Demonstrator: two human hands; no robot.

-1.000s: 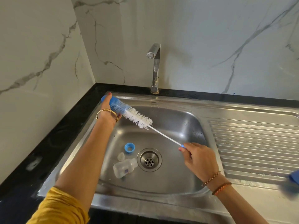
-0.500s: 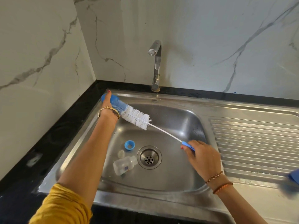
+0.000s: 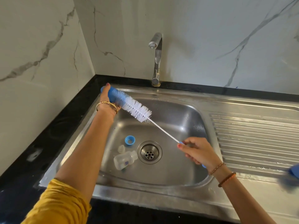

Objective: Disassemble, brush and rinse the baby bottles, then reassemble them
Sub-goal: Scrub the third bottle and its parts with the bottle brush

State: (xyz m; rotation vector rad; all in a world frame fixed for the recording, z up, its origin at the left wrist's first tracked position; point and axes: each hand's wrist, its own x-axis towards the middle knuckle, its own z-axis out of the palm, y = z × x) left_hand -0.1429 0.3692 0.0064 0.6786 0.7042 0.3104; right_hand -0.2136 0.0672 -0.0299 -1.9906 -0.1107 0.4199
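A stainless steel sink (image 3: 178, 188) is set into a black countertop (image 3: 53, 126), with a ribbed drainboard (image 3: 252, 139) on the right. On the basin floor left of the drain (image 3: 149, 152), a clear bottle (image 3: 124, 160) is laid on its side; a clear nipple (image 3: 121, 148) and blue collar ring (image 3: 130, 140) are placed just behind it. A blurred blue object (image 3: 291, 175) is seen at the drainboard's right edge.

Bottle (image 3: 125, 160), ring (image 3: 130, 140) and teat (image 3: 121, 148) lie in sink (image 3: 178, 173), left of drain (image 3: 149, 152).

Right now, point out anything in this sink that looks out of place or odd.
Nothing looks damaged or spilled. The clear plastic baby bottle lies tipped on its side beside the round steel drain, apart from its blue screw ring. That fits washing.
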